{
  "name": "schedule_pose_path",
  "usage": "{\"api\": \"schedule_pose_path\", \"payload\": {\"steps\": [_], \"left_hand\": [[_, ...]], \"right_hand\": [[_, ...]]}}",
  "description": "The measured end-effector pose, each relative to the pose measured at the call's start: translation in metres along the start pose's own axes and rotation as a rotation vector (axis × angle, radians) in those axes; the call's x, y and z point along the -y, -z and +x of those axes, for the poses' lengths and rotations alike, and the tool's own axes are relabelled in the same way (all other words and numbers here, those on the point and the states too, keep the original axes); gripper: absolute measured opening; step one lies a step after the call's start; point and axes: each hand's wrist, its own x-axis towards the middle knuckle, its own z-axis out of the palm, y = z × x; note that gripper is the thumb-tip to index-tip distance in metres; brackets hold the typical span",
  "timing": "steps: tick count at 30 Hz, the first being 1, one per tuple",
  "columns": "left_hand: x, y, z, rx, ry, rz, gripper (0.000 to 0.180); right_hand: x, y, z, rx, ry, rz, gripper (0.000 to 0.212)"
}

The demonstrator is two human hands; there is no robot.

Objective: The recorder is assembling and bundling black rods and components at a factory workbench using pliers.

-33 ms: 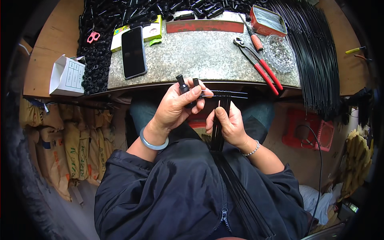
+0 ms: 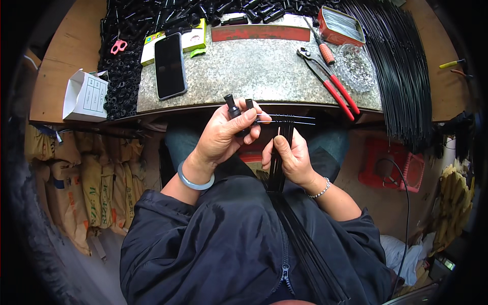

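Observation:
My left hand is closed round black plastic tube-shaped fittings, thumb pressed across them. Two thin metal needles stick out from its fingertips to the right, nearly parallel. Upper ends of a bundle of thin black strands meet these needles; whether they are threaded on I cannot tell. My right hand pinches the bundle just below the needles, thumb in front. From there the strands run down over my lap and dark jacket. The fingers of my left hand partly hide the fittings.
On the stone-topped table lie a phone, red-handled pliers, an awl-like tool, a glass dish and a red tin. Black fittings pile up behind; long black strands hang over the right edge. Sacks stand left.

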Motion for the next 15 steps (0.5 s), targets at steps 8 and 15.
{"api": "schedule_pose_path", "payload": {"steps": [8,15], "left_hand": [[0.0011,0.0025,-0.0017,0.015,-0.001,0.009,0.02],[0.0013,0.007,-0.0034,0.029,-0.014,-0.007,0.018]], "right_hand": [[-0.0015,-0.0012,-0.0001,-0.014,-0.017,0.007,0.032],[0.0032,-0.0032,-0.0005,-0.004,-0.033,-0.015,0.03]]}}
